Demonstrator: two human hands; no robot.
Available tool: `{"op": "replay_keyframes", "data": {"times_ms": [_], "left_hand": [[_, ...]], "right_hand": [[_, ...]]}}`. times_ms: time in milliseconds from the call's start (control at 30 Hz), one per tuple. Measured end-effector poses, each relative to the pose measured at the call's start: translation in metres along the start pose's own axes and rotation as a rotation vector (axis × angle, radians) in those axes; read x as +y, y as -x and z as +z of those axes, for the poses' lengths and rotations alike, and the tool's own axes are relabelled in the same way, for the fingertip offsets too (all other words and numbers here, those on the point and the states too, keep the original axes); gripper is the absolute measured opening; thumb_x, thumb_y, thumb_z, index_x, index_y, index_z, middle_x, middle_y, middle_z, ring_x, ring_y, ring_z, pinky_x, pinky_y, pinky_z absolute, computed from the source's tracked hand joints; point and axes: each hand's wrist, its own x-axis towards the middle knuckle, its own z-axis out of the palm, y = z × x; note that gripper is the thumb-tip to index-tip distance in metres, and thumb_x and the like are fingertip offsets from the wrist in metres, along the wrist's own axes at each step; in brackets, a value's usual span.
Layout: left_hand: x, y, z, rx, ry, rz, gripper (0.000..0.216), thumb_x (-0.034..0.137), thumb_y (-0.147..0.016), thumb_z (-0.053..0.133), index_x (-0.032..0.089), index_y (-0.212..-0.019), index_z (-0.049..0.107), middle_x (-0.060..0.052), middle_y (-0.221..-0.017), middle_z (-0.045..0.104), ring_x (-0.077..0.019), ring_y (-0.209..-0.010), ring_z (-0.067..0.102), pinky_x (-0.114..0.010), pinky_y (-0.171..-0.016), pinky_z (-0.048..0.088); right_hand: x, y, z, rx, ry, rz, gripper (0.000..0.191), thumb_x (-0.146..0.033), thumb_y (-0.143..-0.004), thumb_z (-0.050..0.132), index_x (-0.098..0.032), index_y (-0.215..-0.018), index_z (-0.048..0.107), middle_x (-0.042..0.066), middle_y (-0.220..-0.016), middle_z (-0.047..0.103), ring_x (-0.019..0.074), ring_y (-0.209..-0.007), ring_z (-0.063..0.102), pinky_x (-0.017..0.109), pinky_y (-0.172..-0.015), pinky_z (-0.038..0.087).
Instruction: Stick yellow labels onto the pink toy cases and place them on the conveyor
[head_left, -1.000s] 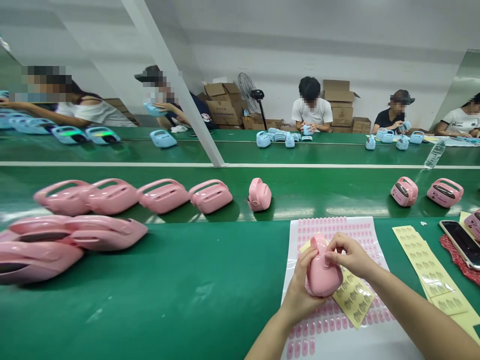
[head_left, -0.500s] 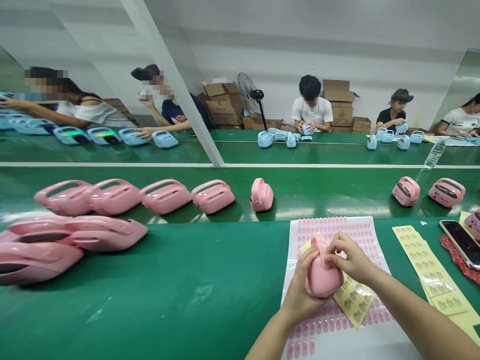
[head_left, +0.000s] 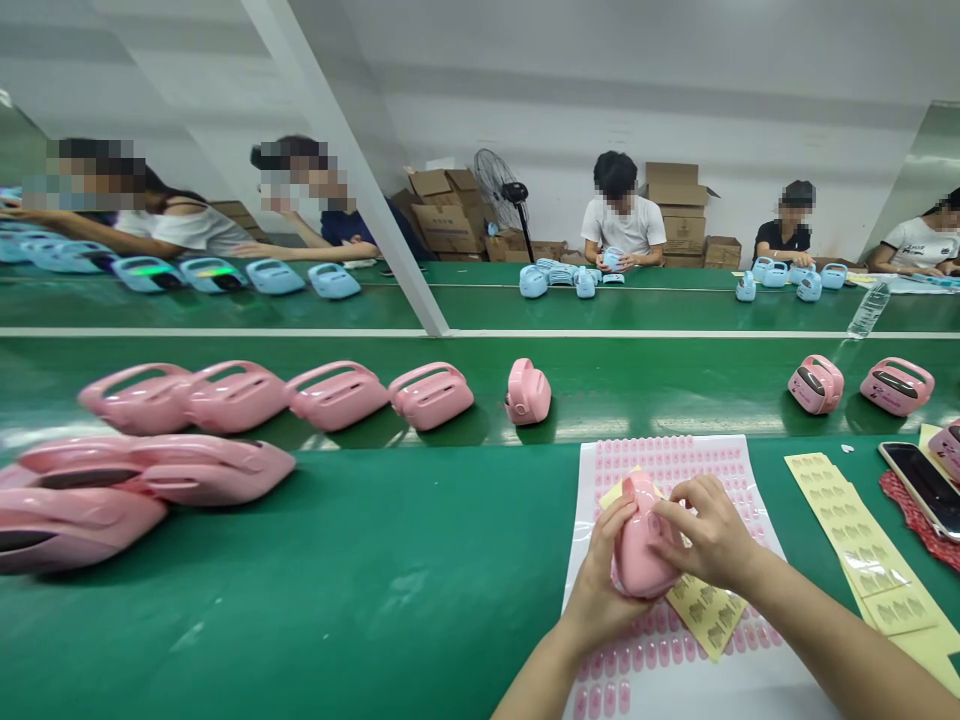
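Observation:
A pink portable speaker (head_left: 643,562) with a loop handle is tilted end-up above the sticker sheets. My left hand (head_left: 604,570) is wrapped round its left side and keeps hold of it. My right hand (head_left: 712,530) touches the end of the speaker with thumb and index finger, which are apart. A small oval sticker (head_left: 654,524) shows on the pink surface between them. Beneath lies a white sheet of pink oval stickers (head_left: 679,652), with a yellow label sheet (head_left: 709,612) on top, partly hidden by the speaker and my hands.
Pink speakers (head_left: 431,398) stand in a row beyond the worktop; more are grouped at left (head_left: 217,468). Yellow label strips (head_left: 855,540) and a phone (head_left: 922,485) lie at right. A bottle (head_left: 868,308) stands farther back. Several co-workers (head_left: 622,215) handle blue speakers opposite.
My right thumb and index finger have parted from a pinch, uncovering the oval sticker. The speaker has turned slightly in my left hand. The row of pink speakers has shifted slightly right.

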Motion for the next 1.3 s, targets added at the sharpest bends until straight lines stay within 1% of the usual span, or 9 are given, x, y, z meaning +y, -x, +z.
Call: {"op": "replay_keyframes", "data": {"times_ms": [200,400,533,733,833,967,1133,1233,1300], "left_hand": [[-0.001,0.001,0.001,-0.004,0.016,0.026,0.078,0.027,-0.061,0.073,0.028,-0.126,0.029,-0.012,-0.127,0.040,-0.0322,-0.119,0.041,-0.050,-0.095,0.039],[-0.002,0.001,-0.003,-0.082,0.056,0.067,0.080,0.026,-0.062,0.072,0.028,-0.128,0.026,-0.014,-0.130,0.037,-0.0323,-0.122,0.037,-0.049,-0.096,0.037],[-0.002,0.000,-0.004,-0.104,0.061,0.085,0.079,0.023,-0.063,0.070,0.030,-0.129,0.026,-0.013,-0.131,0.039,-0.0317,-0.123,0.037,-0.049,-0.097,0.037],[0.000,0.000,-0.004,-0.104,0.040,0.051,0.085,0.021,-0.059,0.073,0.030,-0.129,0.025,-0.013,-0.130,0.039,-0.0343,-0.122,0.038,-0.052,-0.096,0.036],[-0.001,0.000,-0.005,-0.112,0.060,0.038,0.083,0.022,-0.060,0.073,0.030,-0.128,0.025,-0.014,-0.130,0.037,-0.0338,-0.123,0.036,-0.053,-0.097,0.035],[-0.003,0.001,-0.005,-0.123,0.044,-0.023,0.083,0.024,-0.058,0.074,0.029,-0.127,0.027,-0.014,-0.129,0.039,-0.0347,-0.122,0.037,-0.054,-0.097,0.035],[0.002,0.006,-0.001,-0.096,0.274,-0.115,0.079,0.039,-0.056,0.074,0.028,-0.123,0.034,-0.014,-0.126,0.043,-0.0351,-0.117,0.044,-0.053,-0.093,0.039],[0.006,0.009,-0.002,-0.118,0.583,-0.207,0.090,0.059,-0.051,0.071,0.031,-0.126,0.029,-0.014,-0.130,0.042,-0.0362,-0.112,0.049,-0.053,-0.087,0.043],[0.006,0.009,-0.004,-0.124,0.734,-0.276,0.096,0.066,-0.047,0.068,0.033,-0.128,0.028,-0.013,-0.132,0.042,-0.0373,-0.114,0.047,-0.052,-0.087,0.044]], "right_hand": [[0.001,-0.002,0.005,-0.112,-0.462,0.294,0.053,-0.033,-0.068,0.064,-0.023,-0.116,0.042,0.009,-0.105,0.050,0.0240,-0.096,0.048,0.040,-0.080,0.042],[0.017,-0.014,0.002,-0.361,-0.808,0.445,0.058,-0.033,-0.068,0.064,-0.022,-0.120,0.039,0.008,-0.113,0.047,0.0178,-0.088,0.048,0.034,-0.079,0.042],[0.014,-0.023,0.000,-0.425,-0.862,0.561,0.059,-0.028,-0.063,0.067,-0.021,-0.116,0.042,0.006,-0.106,0.050,0.0163,-0.085,0.048,0.032,-0.077,0.041],[0.012,-0.030,0.004,-0.348,-0.890,0.596,0.034,-0.036,-0.078,0.051,-0.018,-0.107,0.050,0.006,-0.097,0.055,0.0168,-0.085,0.050,0.033,-0.077,0.040],[0.014,-0.026,0.007,-0.375,-0.969,0.605,0.040,-0.045,-0.082,0.042,-0.020,-0.112,0.050,0.006,-0.100,0.056,0.0180,-0.091,0.052,0.034,-0.081,0.041],[0.012,-0.020,0.005,-0.367,-0.868,0.540,0.064,-0.042,-0.066,0.066,-0.023,-0.123,0.042,0.008,-0.120,0.049,0.0219,-0.105,0.047,0.036,-0.088,0.038],[0.028,-0.022,0.004,-0.266,-0.764,0.543,0.035,-0.045,-0.077,0.051,-0.022,-0.102,0.059,0.004,-0.090,0.056,0.0154,-0.078,0.051,0.031,-0.074,0.042],[0.040,-0.018,0.005,-0.397,-0.877,0.525,0.040,-0.048,-0.066,0.062,-0.020,-0.094,0.061,0.001,-0.082,0.053,0.0114,-0.064,0.048,0.026,-0.060,0.041],[0.043,-0.016,0.005,-0.470,-0.936,0.573,0.031,-0.048,-0.068,0.059,-0.018,-0.078,0.060,-0.002,-0.067,0.051,0.0097,-0.055,0.046,0.022,-0.050,0.037]]}}
